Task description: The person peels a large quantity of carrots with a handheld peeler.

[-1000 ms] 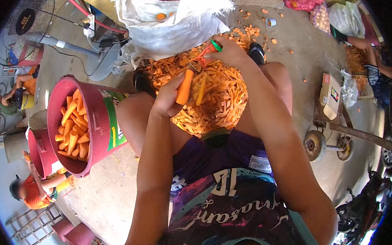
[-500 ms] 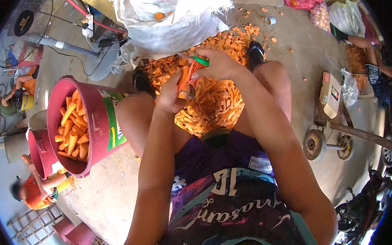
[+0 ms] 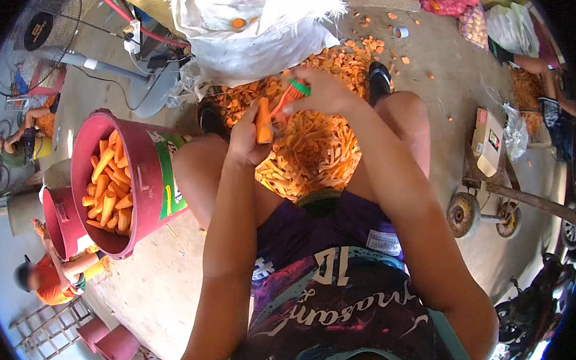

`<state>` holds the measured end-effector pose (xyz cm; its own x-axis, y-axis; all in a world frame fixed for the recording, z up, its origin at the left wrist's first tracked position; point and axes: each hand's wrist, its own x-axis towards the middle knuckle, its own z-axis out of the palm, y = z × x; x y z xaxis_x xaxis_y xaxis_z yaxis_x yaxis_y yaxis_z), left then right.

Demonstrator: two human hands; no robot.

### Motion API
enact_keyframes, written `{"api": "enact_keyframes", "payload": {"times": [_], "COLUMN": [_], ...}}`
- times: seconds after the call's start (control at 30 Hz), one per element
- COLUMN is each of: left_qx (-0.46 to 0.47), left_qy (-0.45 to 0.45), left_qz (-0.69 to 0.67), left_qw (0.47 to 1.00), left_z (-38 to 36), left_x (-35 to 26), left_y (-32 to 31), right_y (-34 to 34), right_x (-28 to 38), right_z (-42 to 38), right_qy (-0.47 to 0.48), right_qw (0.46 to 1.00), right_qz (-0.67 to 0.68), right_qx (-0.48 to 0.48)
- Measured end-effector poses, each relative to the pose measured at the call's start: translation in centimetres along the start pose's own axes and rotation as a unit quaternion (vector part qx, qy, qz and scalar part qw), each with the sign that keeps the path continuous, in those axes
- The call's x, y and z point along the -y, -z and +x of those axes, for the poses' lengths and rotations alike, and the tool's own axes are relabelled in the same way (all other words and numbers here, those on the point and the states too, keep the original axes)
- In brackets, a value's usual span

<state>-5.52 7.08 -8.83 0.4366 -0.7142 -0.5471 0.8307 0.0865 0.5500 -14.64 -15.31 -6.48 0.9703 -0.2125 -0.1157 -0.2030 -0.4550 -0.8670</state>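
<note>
My left hand (image 3: 249, 137) is wrapped round an orange carrot (image 3: 264, 121) that points away from me. In my right hand (image 3: 322, 92) is a peeler (image 3: 299, 88) with green and red-orange parts, held a little to the right of the carrot. Below both hands a heap of carrot peelings (image 3: 319, 155) lies between my legs. On my left stands a pink tub (image 3: 144, 179) with several peeled carrots (image 3: 109, 201) inside.
A white sack (image 3: 254, 50) stands beyond my hands, with carrot pieces around its base. A fan (image 3: 96, 63) is at the upper left, a wheeled trolley (image 3: 499, 187) at the right. People sit at both sides, one in an orange top (image 3: 50, 283).
The peeler has come away from the carrot, up and to the right. The carrot in my left hand now stands more upright in view.
</note>
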Motion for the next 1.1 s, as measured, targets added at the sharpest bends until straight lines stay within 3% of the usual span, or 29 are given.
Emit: {"api": "enact_keyframes", "payload": {"times": [0.07,0.17,0.23,0.37,0.47,0.53,0.67,0.73,0.8,0.9,1.1], "left_qx": [0.011,-0.047,0.001,-0.018,-0.003,-0.097,-0.091,-0.115,-0.133,-0.185,-0.187], "left_qy": [0.005,0.023,0.045,0.016,0.033,0.003,-0.074,-0.092,-0.138,-0.134,-0.166], "left_qz": [-0.009,-0.027,-0.013,0.035,0.045,0.047,-0.036,-0.067,-0.091,-0.133,-0.144], "left_qw": [1.000,0.998,0.999,0.999,0.998,0.994,0.992,0.987,0.977,0.965,0.957], "left_z": [0.0,-0.6,-0.6,-1.0,-1.3,-1.1,0.1,1.2,1.1,2.2,3.4], "left_x": [0.1,0.2,0.0,0.2,-0.2,-0.2,-0.2,-0.7,-1.4,-2.0,-1.1], "left_y": [-1.2,-2.6,-2.1,-2.3,-1.7,-1.4,0.0,0.4,-0.9,-1.8,-2.2], "right_y": [0.1,0.5,0.9,2.0,2.9,2.6,0.6,-1.3,-2.4,-3.1,-4.2], "right_x": [2.0,2.7,2.1,-1.9,-2.5,-2.1,-0.5,-0.3,1.5,4.0,4.2], "right_z": [-0.9,-1.2,-0.9,0.9,1.3,1.3,0.1,-0.1,-0.7,-1.2,-0.7], "right_qy": [0.036,-0.012,0.009,-0.001,-0.058,-0.053,-0.023,0.055,0.061,0.041,0.044], "right_qw": [0.998,0.997,0.999,0.999,0.994,0.990,0.988,0.979,0.976,0.972,0.963], "right_qz": [-0.019,-0.002,-0.001,0.011,-0.040,-0.086,-0.154,-0.195,-0.208,-0.230,-0.263], "right_qx": [0.038,0.071,0.038,-0.046,-0.084,-0.102,-0.024,-0.020,-0.033,-0.034,-0.037]}}
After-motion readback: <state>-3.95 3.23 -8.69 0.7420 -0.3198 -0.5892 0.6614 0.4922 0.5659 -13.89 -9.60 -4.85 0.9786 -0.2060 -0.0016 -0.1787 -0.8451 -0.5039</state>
